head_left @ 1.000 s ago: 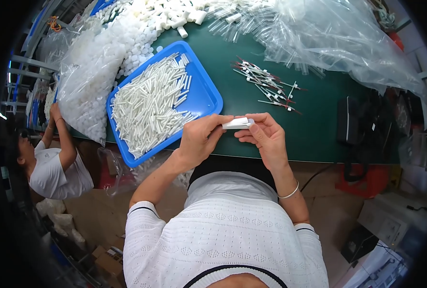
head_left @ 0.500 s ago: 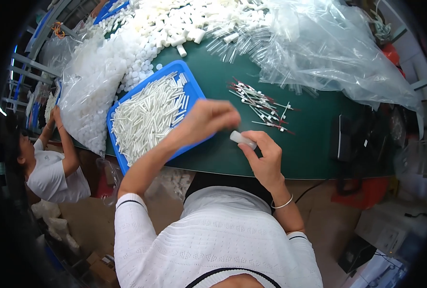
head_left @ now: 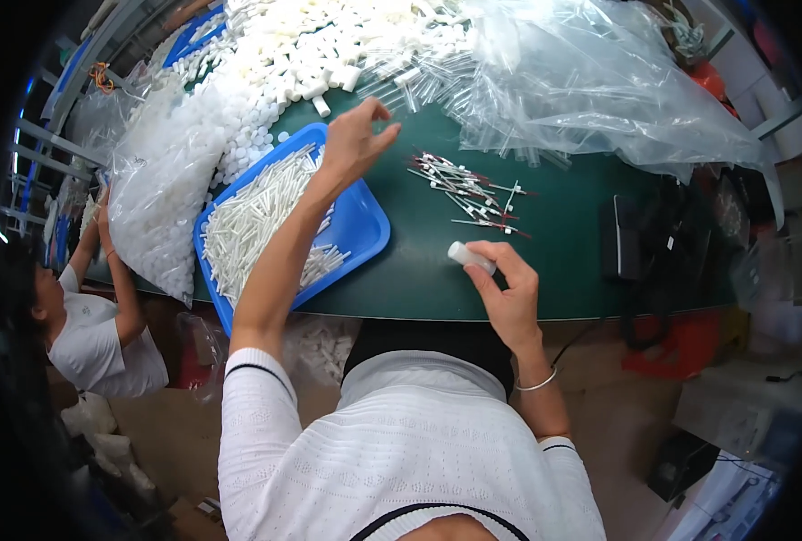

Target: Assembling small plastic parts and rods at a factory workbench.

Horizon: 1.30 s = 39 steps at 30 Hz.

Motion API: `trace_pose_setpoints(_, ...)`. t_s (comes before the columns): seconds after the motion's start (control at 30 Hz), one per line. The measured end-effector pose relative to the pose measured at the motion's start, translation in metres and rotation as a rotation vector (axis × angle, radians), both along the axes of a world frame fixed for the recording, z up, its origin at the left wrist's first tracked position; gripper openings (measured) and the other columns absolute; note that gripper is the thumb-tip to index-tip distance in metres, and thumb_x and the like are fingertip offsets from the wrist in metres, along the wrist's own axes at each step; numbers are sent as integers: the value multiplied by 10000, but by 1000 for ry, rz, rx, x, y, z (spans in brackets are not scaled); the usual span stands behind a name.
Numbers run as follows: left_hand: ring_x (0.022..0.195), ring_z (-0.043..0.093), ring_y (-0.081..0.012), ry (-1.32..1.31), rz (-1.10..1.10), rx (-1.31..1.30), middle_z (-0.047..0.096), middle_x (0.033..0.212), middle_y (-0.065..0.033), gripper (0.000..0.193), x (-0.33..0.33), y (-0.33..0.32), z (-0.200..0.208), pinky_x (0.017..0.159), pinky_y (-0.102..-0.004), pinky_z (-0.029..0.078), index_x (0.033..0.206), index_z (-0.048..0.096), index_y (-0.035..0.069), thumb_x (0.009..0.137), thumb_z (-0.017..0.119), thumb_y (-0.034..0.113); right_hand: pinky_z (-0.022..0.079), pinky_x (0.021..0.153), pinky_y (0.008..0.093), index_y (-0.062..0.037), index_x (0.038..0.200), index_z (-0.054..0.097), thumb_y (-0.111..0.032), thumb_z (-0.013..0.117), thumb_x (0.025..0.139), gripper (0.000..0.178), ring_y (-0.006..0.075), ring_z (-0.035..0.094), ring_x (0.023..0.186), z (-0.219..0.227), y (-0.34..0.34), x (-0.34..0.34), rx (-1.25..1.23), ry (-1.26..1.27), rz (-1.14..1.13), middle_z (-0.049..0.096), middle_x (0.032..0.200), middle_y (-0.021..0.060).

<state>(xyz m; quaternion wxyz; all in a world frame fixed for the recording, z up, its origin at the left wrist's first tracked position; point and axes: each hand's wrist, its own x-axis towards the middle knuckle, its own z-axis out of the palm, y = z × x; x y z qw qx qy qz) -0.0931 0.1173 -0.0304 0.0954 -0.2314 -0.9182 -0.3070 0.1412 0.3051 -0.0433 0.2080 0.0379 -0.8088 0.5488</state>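
At about five o'clock, nearest the body, the right hand (head_left: 507,298) pinches a small white tube (head_left: 470,257) between thumb and fingertips above the green table (head_left: 437,261). At ten o'clock lies the blue tray (head_left: 360,230) of white tubes. Farther out, at twelve, the left hand (head_left: 354,144) hovers, fingers spread and empty, near loose white caps (head_left: 311,54).

Left hand (head_left: 356,144) lets go of the small white tube (head_left: 470,256), stretches out past the blue tray (head_left: 365,230) toward the white caps (head_left: 324,81), fingers spread. Right hand (head_left: 507,293) now holds the tube alone, slightly lower.
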Motion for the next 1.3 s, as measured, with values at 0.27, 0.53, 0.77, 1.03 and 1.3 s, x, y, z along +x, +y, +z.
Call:
trace_pose_setpoints(0.27,864,548,-92,-962,-497,491,594,983,-42,323,164,-21,20,772,-236,468,1290,513,16,986,506,124,500,707,285,-26,1078,662,12,690,811,271,203,633,794,9,0,-1,-72,7,204,660,929,104)
trace_pose_setpoints(0.53,881,599,-196,-650,-476,280,590,983,-131,301,189,-26,16,759,-293,484,1163,558,-3,883,641,74,505,624,360,-50,987,645,-10,710,761,238,274,613,712,10,-9,11,317,105,221,631,849,89)
trace_pose_setpoints(0.77,702,526,-128,-765,-512,224,588,790,-76,213,190,-38,23,645,-272,440,1114,593,1,943,576,128,522,629,237,5,1050,576,-25,714,812,277,101,621,702,19,7,19,-159,-379,434,634,836,62)
trace_pose_setpoints(1.03,616,482,-222,-721,-469,289,535,730,-120,301,207,-36,-1,607,-328,411,990,592,8,1017,431,260,545,619,217,38,997,585,0,613,902,106,92,637,723,6,-13,23,-560,-554,509,641,839,74)
trace_pose_setpoints(1.3,676,585,-310,-257,-371,137,590,783,-143,117,231,-37,-13,592,-356,455,940,579,10,894,626,105,543,670,227,46,1024,613,20,620,881,146,88,619,767,-17,-27,38,-506,-595,498,647,868,59)
